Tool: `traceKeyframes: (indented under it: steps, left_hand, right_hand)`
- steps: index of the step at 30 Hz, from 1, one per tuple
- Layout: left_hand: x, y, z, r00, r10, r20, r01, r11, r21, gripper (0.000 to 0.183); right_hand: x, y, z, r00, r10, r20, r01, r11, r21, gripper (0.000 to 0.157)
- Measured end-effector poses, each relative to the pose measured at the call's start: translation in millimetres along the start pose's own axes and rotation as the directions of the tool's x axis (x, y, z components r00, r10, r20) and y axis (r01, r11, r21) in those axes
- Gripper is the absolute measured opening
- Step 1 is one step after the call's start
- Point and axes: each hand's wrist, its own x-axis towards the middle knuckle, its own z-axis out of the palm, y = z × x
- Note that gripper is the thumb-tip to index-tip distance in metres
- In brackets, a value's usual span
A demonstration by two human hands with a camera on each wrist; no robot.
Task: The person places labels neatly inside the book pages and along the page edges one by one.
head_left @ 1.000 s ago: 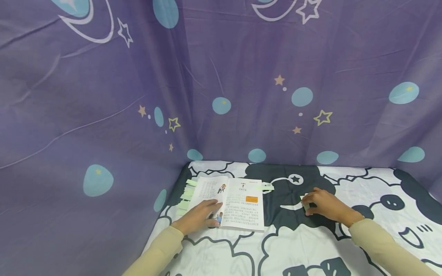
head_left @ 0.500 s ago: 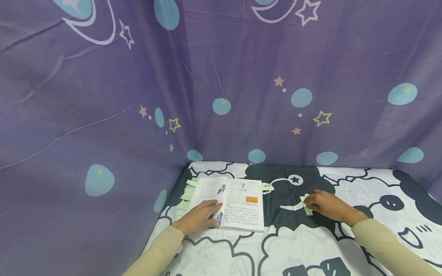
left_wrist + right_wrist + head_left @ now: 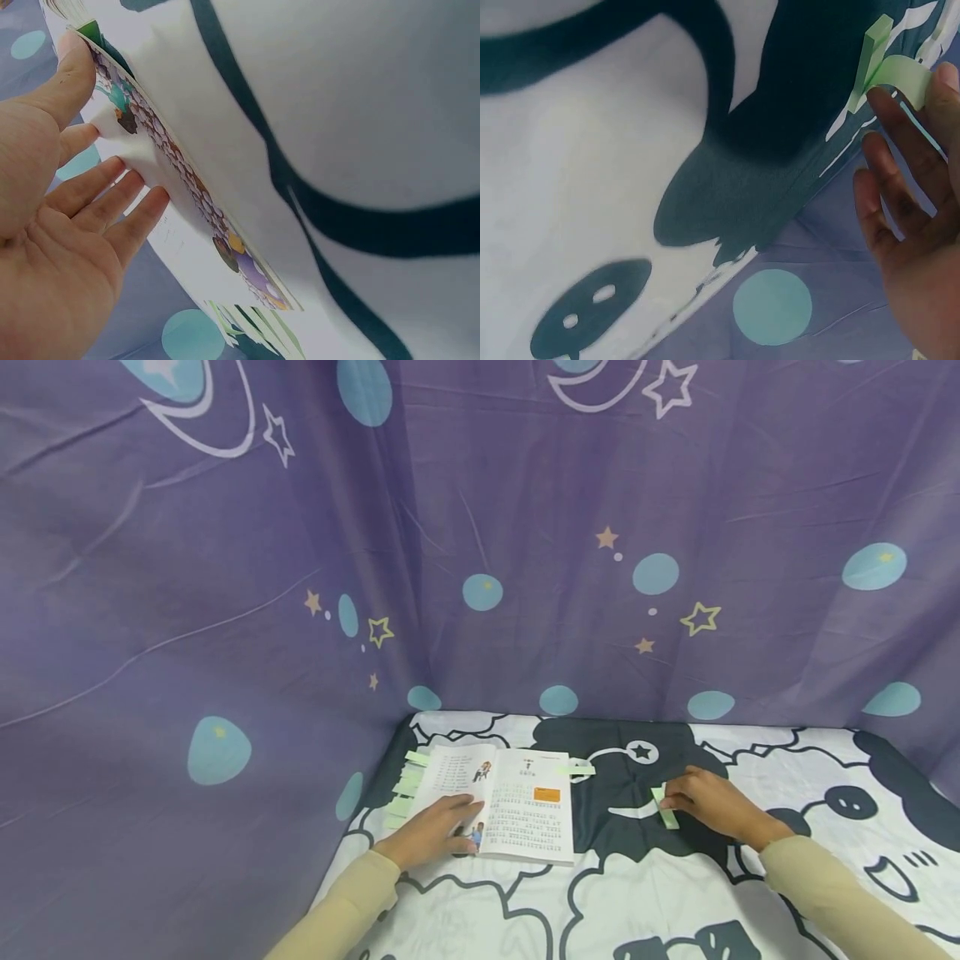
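An open book (image 3: 517,835) lies on the patterned cloth, with printed text and small pictures on its pages. My left hand (image 3: 429,832) rests on its left page, fingers extended and thumb near the bottom edge. Right of the book lies a narrow pad of light green sticky notes (image 3: 666,812). My right hand (image 3: 708,803) is at the pad, thumb and index finger pinching the top sticky note (image 3: 904,73). In the right wrist view that note curls up from the pad, which stays on the cloth.
Several green tabs (image 3: 406,782) stick out from the book's left side, and one green tab (image 3: 581,770) from its right edge. The black-and-white cloth (image 3: 480,910) covers the surface, reaching a purple curtain (image 3: 525,635) behind and at the left.
My right hand has shifted slightly off the pad, uncovering more of it, and the top note is now lifted. The left hand and the book have stayed in place.
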Motion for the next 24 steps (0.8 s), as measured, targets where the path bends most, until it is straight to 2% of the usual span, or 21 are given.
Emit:
traceKeyframes:
  steps: [8, 19, 24]
  left_hand:
    - [0.0, 0.9, -0.3, 1.000, -0.007, 0.000, 0.007, 1.000, 0.006, 0.078]
    - [-1.2, 0.3, -1.5, 1.000, -0.008, -0.001, 0.008, 1.000, 0.005, 0.078]
    - [-1.6, -0.8, 0.7, 1.000, 0.002, 0.002, -0.002, 1.000, 0.000, 0.077]
  right_hand:
    - [5, 5, 3.1, 0.999, 0.032, -0.006, -0.032, 0.999, -0.007, 0.010]
    - [5, 10, 4.5, 0.998, -0.034, -0.053, 0.035, 0.999, 0.015, 0.009]
    - [3, 10, 5.2, 0.998, -0.043, -0.049, 0.045, 0.999, 0.029, 0.009]
